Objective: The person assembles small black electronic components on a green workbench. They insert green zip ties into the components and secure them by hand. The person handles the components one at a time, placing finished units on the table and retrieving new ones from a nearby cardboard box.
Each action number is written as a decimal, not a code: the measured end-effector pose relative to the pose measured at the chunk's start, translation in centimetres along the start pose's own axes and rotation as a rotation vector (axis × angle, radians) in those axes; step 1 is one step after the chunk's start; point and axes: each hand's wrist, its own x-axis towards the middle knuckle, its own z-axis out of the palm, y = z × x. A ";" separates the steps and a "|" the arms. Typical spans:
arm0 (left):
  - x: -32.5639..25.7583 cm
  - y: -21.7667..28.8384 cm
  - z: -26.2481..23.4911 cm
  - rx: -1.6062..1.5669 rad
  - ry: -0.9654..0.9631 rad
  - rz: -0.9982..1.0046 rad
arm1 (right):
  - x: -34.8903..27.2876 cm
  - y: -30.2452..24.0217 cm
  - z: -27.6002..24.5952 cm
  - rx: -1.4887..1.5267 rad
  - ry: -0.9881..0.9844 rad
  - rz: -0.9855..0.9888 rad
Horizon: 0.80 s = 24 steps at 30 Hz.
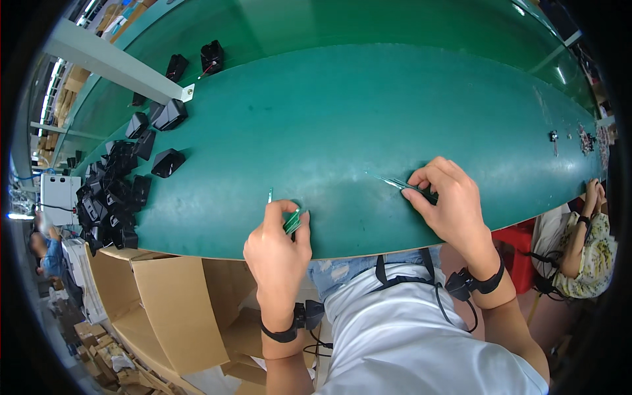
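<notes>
Between the thumb and fingers of my left hand (280,243) is a small green piece (292,222), perhaps a little circuit board, though its detail is too small to make out. A thin pale strip (270,195) sticks up just beyond the index finger. My right hand (453,205) grips slim pointed tweezers (395,182), their tips directed left and apart from the left hand. Both hands are over the near part of the green worktable (349,112).
Black plastic housings (112,187) lie heaped along the table's left side, below a pale metal post (118,62). Small metal parts (586,139) rest at the far right. An open cardboard box (171,309) stands below the front edge. At right sits another person (582,253).
</notes>
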 end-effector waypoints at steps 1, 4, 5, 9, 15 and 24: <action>-0.3 0.1 -0.1 0.004 0.014 -0.024 | -0.2 -0.1 0.2 -0.011 -0.005 0.001; -0.4 -0.1 -0.1 0.000 0.046 -0.065 | 0.1 -0.6 0.5 -0.094 0.004 -0.051; -0.4 -0.2 0.0 -0.003 0.055 -0.073 | 0.0 -0.7 0.6 -0.125 0.003 -0.071; -0.6 -0.6 0.2 -0.042 0.024 -0.005 | 0.3 -0.9 0.6 -0.196 -0.003 -0.137; -0.8 -1.1 -0.5 -0.069 0.167 -0.079 | 0.9 0.4 0.8 0.023 -0.059 -0.158; -0.3 -2.5 -0.6 0.037 0.099 -0.095 | 0.4 2.9 0.2 1.228 -0.272 0.244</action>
